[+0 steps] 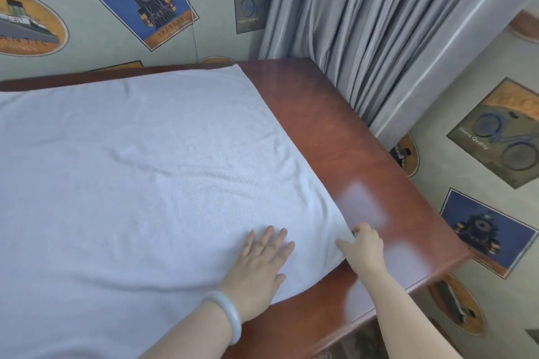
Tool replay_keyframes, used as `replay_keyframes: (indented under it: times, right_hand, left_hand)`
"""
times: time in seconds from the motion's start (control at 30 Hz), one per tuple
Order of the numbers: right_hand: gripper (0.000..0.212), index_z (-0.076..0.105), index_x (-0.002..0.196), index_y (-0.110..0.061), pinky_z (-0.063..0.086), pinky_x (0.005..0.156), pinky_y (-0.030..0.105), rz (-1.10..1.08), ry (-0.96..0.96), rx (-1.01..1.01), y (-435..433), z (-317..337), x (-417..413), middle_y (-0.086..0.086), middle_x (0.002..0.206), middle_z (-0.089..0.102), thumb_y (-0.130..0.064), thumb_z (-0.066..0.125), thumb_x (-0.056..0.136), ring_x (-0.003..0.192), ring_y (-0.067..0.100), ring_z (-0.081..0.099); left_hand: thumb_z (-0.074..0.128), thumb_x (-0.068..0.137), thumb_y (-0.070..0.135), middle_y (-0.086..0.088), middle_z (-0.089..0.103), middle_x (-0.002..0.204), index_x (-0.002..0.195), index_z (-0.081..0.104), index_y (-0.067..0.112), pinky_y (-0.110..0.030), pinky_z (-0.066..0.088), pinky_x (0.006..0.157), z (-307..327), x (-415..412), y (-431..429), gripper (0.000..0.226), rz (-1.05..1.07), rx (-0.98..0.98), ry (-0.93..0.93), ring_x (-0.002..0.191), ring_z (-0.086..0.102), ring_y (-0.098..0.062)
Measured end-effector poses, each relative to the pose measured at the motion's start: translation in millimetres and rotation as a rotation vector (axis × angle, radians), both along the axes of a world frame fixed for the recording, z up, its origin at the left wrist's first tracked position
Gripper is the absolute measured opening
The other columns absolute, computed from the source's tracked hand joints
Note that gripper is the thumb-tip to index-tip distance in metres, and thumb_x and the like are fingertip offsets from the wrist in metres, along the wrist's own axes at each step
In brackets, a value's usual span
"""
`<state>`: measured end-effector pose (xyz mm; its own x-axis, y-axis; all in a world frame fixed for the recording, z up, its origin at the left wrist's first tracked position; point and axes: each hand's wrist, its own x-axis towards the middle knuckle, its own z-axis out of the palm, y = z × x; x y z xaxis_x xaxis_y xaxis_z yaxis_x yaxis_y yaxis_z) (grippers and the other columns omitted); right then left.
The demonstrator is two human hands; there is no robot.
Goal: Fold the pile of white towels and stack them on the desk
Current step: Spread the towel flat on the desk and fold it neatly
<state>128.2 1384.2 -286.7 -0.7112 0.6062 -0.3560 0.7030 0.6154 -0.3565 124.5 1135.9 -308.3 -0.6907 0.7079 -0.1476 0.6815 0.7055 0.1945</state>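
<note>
A large white towel (140, 172) lies spread flat over most of the reddish-brown wooden desk (335, 131), with a few shallow wrinkles across its middle. My left hand (259, 268), with a pale bangle on the wrist, rests palm down with fingers spread on the towel near its right edge. My right hand (364, 248) pinches that right edge of the towel, where the cloth meets bare wood. No other towels show in the view.
Grey curtains (379, 26) hang at the desk's far right corner. Wallpaper with train, ship and bicycle pictures (143, 0) covers the walls behind and to the right. A strip of bare desk runs along the towel's right side to the desk's edge.
</note>
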Motion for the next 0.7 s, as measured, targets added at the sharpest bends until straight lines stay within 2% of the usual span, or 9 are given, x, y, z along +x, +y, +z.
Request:
replay_keyframes:
  times: [0.07,0.17,0.27,0.33,0.4,0.47,0.53,0.6,0.7]
  right_hand:
    - [0.027,0.058,0.087,-0.009,0.034,0.073,0.032,-0.036,-0.075,-0.033,2,3,-3,0.011,0.096,0.058,-0.030,0.073,0.080,0.102,0.036,0.053]
    - [0.029,0.050,0.069,-0.010,0.036,0.059,0.032,-0.076,-0.026,-0.115,7,2,-1,0.006,0.076,0.056,-0.029,0.069,0.080,0.078,0.029,0.053]
    - [0.026,0.056,0.075,0.000,0.052,0.060,0.042,-0.207,0.102,-0.279,24,3,10,0.009,0.064,0.056,-0.020,0.070,0.085,0.058,0.025,0.053]
    - [0.026,0.060,0.077,0.004,0.056,0.065,0.045,-0.263,0.136,-0.255,33,3,18,0.011,0.059,0.061,-0.018,0.073,0.083,0.055,0.027,0.057]
    - [0.027,0.055,0.072,-0.003,0.051,0.058,0.039,-0.235,0.123,-0.200,32,4,20,0.011,0.062,0.060,-0.018,0.075,0.082,0.061,0.030,0.060]
    - [0.025,0.053,0.083,-0.007,0.042,0.055,0.032,-0.169,0.077,-0.175,21,9,20,0.007,0.076,0.058,-0.022,0.073,0.084,0.073,0.028,0.057]
    - [0.035,0.055,0.106,-0.006,0.045,0.071,0.035,-0.035,0.033,0.044,5,13,23,0.009,0.100,0.058,-0.030,0.073,0.086,0.092,0.029,0.054]
    - [0.048,0.057,0.119,-0.005,0.046,0.089,0.044,0.177,0.133,0.353,-18,13,30,0.013,0.119,0.058,-0.030,0.076,0.083,0.109,0.035,0.052]
    - [0.060,0.056,0.131,-0.006,0.043,0.105,0.047,0.520,0.417,0.340,-74,5,35,0.015,0.141,0.053,-0.018,0.080,0.077,0.131,0.033,0.045]
  left_hand:
    - [0.033,0.097,0.040,-0.001,0.024,0.162,0.152,0.034,0.027,-0.060,0.027,0.114,10,-15,31,0.056,-0.061,-0.028,-0.015,0.149,0.023,-0.030]
    - [0.028,0.104,0.047,0.008,-0.022,0.163,0.155,-0.007,0.040,-0.071,-0.009,0.111,13,-30,61,0.062,-0.060,-0.143,-0.131,0.148,-0.024,-0.031]
    - [0.022,0.100,0.060,0.010,-0.034,0.157,0.151,-0.017,0.046,-0.076,-0.014,0.104,6,-32,69,0.065,-0.058,-0.254,-0.132,0.143,-0.035,-0.033]
    - [0.019,0.099,0.063,0.010,-0.037,0.156,0.150,-0.018,0.046,-0.075,-0.014,0.104,2,-30,67,0.065,-0.049,-0.268,-0.118,0.142,-0.036,-0.033]
    - [0.019,0.099,0.063,0.010,-0.037,0.156,0.151,-0.017,0.045,-0.075,-0.013,0.105,3,-30,67,0.065,-0.047,-0.256,-0.107,0.142,-0.036,-0.032]
    - [0.022,0.100,0.062,0.009,-0.033,0.158,0.152,-0.015,0.043,-0.073,-0.012,0.108,8,-30,66,0.067,-0.058,-0.244,-0.108,0.144,-0.033,-0.031]
    - [0.026,0.099,0.060,0.004,-0.026,0.162,0.155,-0.008,0.038,-0.070,-0.008,0.112,7,-26,54,0.069,-0.036,-0.168,-0.097,0.147,-0.026,-0.031]
    - [0.028,0.095,0.060,-0.003,-0.006,0.166,0.157,0.010,0.032,-0.066,0.007,0.116,3,-16,28,0.071,0.025,-0.056,0.001,0.151,-0.007,-0.033]
    - [0.053,0.086,0.051,-0.007,0.034,0.156,0.148,0.039,0.022,-0.047,0.024,0.110,3,16,-37,0.070,0.233,0.097,0.102,0.144,0.029,-0.029]
